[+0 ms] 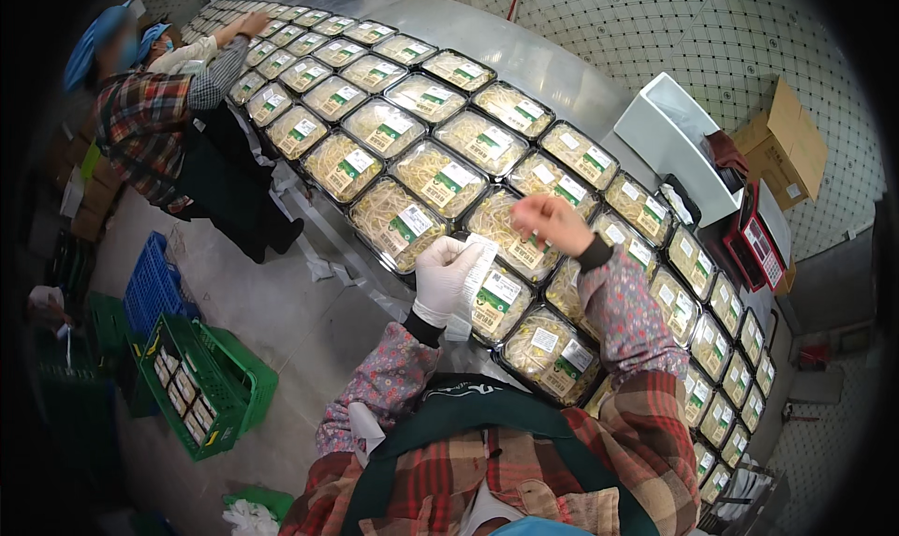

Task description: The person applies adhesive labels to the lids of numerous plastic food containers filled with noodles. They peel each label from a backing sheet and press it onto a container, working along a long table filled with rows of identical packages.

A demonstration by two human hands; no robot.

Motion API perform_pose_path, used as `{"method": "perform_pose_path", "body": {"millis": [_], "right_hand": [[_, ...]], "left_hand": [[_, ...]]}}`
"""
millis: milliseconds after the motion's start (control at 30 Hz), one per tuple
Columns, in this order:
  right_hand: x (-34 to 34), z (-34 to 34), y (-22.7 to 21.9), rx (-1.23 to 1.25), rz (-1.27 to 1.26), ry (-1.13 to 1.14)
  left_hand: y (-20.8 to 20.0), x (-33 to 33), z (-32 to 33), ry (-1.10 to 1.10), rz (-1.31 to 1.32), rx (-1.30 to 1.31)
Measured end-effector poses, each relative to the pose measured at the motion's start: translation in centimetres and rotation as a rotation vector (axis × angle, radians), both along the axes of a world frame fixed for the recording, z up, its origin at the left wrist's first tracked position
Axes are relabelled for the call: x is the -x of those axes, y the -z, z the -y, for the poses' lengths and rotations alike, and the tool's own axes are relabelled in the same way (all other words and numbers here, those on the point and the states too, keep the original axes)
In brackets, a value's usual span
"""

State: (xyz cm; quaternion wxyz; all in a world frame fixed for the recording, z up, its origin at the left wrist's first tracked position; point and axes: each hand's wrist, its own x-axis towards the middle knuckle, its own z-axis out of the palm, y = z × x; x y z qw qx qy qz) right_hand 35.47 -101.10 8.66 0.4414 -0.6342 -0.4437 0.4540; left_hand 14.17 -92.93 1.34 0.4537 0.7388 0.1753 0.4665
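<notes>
My left hand (442, 281), in a white glove, is closed around a strip of white paper labels (480, 264) that hangs down towards the table's near edge. My right hand (552, 223), bare, is raised over a clear-lidded tray of bean sprouts (506, 220). Its fingers are curled and drawn together; anything between them is too blurred to make out. Just left of my gloved hand lies another bean sprout tray (398, 223) with a green and white label. A tray nearer to me (548, 351) carries an added white sticker on its lid.
Rows of packed trays cover the long metal table (562, 63). Two co-workers stand at the left, one in a plaid shirt (150, 115). Green crates (192, 386) and a blue crate (154, 288) sit on the floor. A white bin (674, 143), cardboard box (787, 147) and red scale (757, 241) stand right.
</notes>
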Motion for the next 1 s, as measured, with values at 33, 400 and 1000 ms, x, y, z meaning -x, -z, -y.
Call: {"method": "perform_pose_path", "body": {"millis": [33,400,1000], "right_hand": [[2.3,1.2,0.0,-0.048,-0.117,-0.100],[6.0,0.2,2.0,0.011,-0.323,-0.071],[-0.4,-0.8,3.3,0.251,1.179,0.253]], "left_hand": [[-0.2,0.0,0.4,0.020,0.008,0.022],[2.3,2.6,1.7,0.180,0.063,0.440],[0.8,5.9,1.9,0.157,0.074,0.494]]}}
